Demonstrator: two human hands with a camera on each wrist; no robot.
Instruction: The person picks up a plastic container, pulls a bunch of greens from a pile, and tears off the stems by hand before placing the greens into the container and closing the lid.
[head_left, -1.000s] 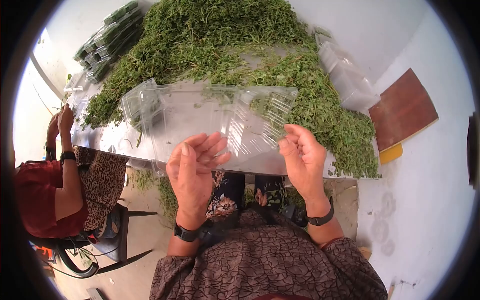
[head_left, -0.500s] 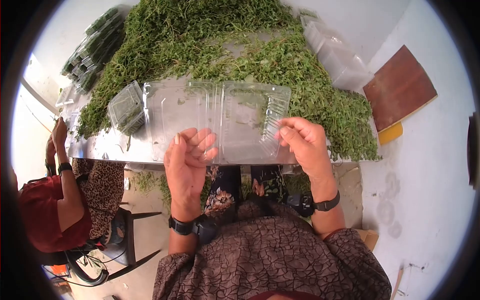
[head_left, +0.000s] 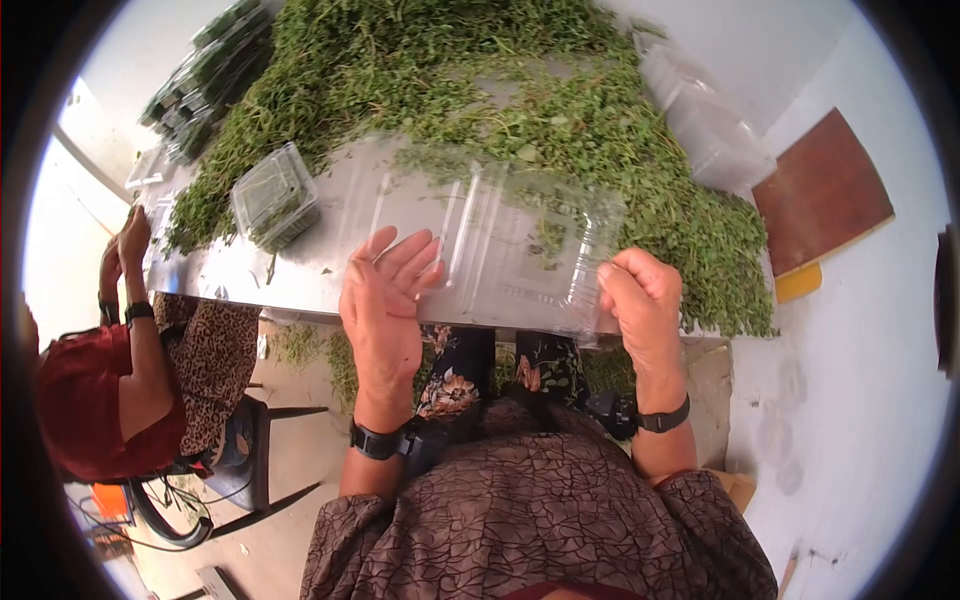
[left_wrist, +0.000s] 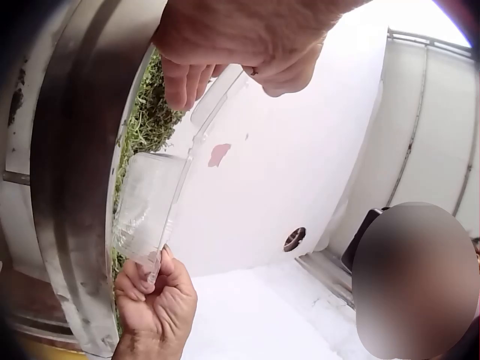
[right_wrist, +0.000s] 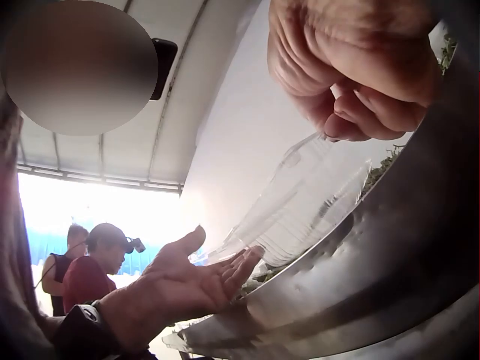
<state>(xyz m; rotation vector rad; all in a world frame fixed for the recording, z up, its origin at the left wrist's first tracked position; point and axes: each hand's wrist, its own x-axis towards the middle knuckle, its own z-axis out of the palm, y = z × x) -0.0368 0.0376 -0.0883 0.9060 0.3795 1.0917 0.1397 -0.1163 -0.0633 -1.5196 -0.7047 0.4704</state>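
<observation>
Clamshell container [head_left: 500, 250], clear plastic and hinged wide open, is up off the steel table [head_left: 250, 270], held over its near edge between both hands. Right hand [head_left: 640, 300] has its fingers curled tight, pinching the container's right rim; the right wrist view shows thumb and fingertips clamped on that thin edge. Left hand [head_left: 385, 295] is spread flat, fingers straight and apart, supporting the container's left half from underneath with nothing gripped. Just beyond the container, a huge heap of green herbs [head_left: 480, 90] covers the tabletop. To the container's left sits a closed clear box [head_left: 275, 195] with greens inside, right at the heap's fringe. Farther left of the container, at the heap's far corner, a row of packed boxes [head_left: 205, 85] is stacked. To the container's right, past the herbs, a stack of empty clear containers [head_left: 705, 125] lies along the table, and beyond that a brown board [head_left: 825, 190] rests on the white floor. Well left of the container, another person in a red top [head_left: 85, 400] works at the table's end.
</observation>
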